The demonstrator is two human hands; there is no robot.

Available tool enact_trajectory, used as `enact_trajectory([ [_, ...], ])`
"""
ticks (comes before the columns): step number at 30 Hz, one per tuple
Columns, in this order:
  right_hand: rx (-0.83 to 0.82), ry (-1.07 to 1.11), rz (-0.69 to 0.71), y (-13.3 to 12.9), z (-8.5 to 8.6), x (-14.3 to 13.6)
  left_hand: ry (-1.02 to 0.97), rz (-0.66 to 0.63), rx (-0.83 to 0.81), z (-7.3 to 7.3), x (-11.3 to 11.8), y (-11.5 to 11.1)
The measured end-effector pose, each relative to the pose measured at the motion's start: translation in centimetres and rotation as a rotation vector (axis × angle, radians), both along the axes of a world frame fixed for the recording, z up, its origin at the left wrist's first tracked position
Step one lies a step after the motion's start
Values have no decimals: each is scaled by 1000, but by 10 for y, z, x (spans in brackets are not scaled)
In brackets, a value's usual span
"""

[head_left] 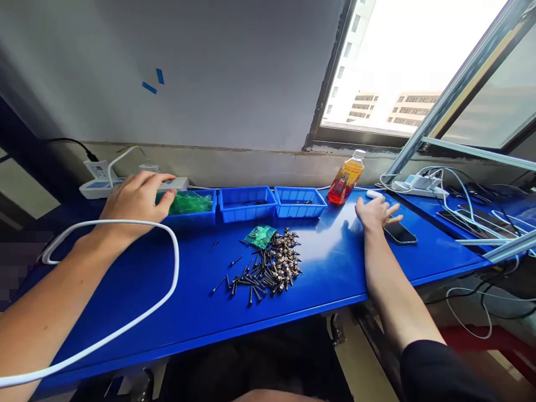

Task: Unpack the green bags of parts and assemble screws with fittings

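My left hand (136, 198) is at the left end of a blue bin (215, 207) that holds green plastic bags (190, 202). Its thumb and fingers are apart, and nothing shows between them. Over the blue table's right part, my right hand (376, 212) is open with its fingers spread, beside a dark phone (401, 232) and a small white object (374, 194). Between my arms lies a pile of screws and small metal fittings (285, 259), with several dark screws (251, 282) scattered on its left. A small green packet (261, 236) rests against the pile's back edge.
Two more blue bins (247, 215) (300, 211) stand along the back, with small dark parts inside. Right of them is a drink bottle (345, 177). A white cable (176, 262) loops over my left forearm. Power strips (419, 185) and tangled cables lie at the far right.
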State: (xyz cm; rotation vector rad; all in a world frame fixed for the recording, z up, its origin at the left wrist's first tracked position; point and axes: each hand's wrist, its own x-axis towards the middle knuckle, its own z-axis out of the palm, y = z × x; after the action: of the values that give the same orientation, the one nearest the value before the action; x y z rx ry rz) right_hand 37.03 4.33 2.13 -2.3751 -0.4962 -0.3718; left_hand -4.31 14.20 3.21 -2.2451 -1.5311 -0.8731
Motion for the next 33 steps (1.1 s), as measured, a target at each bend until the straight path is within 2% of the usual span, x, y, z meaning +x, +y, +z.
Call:
enact_trajectory([
  [2, -108, 105, 1, -3, -10, 11, -21, -217, 143, -1, 11, -14],
  [5, -143, 63, 4, -1, -16, 11, 38, -628, 189, -13, 32, -41],
  [7, -120, 36, 20, 2, -15, 6, 44, -835, 78, -27, 46, -58],
  [9, -7, -54, 22, 6, -11, -3, 100, -966, -51, -38, 57, -72],
  [10, 66, -107, 52, 8, -8, -10, 125, -992, -87, -43, 61, -77],
  [12, 220, -218, 210, 12, -5, -30, 163, -1010, -102, -48, 67, -82],
  [13, 289, -276, 352, 13, -4, -44, 184, -1014, -101, -49, 70, -84],
  [16, 412, -399, 938, 11, -8, -94, 231, -1010, -108, -50, 75, -85],
  [18, 405, -436, 1281, 5, -13, -127, 212, -984, -95, -51, 76, -84],
  [20, 359, -463, 1502, -4, -19, -150, 172, -969, -71, -52, 76, -81],
  [22, 296, -464, 1610, -11, -25, -164, 130, -959, -52, -53, 75, -78],
  [25, 183, -470, 1685, -17, -31, -170, 91, -937, -58, -52, 73, -73],
  [33, -161, -457, 1709, -19, -34, -175, 22, -926, -173, -49, 68, -66],
])
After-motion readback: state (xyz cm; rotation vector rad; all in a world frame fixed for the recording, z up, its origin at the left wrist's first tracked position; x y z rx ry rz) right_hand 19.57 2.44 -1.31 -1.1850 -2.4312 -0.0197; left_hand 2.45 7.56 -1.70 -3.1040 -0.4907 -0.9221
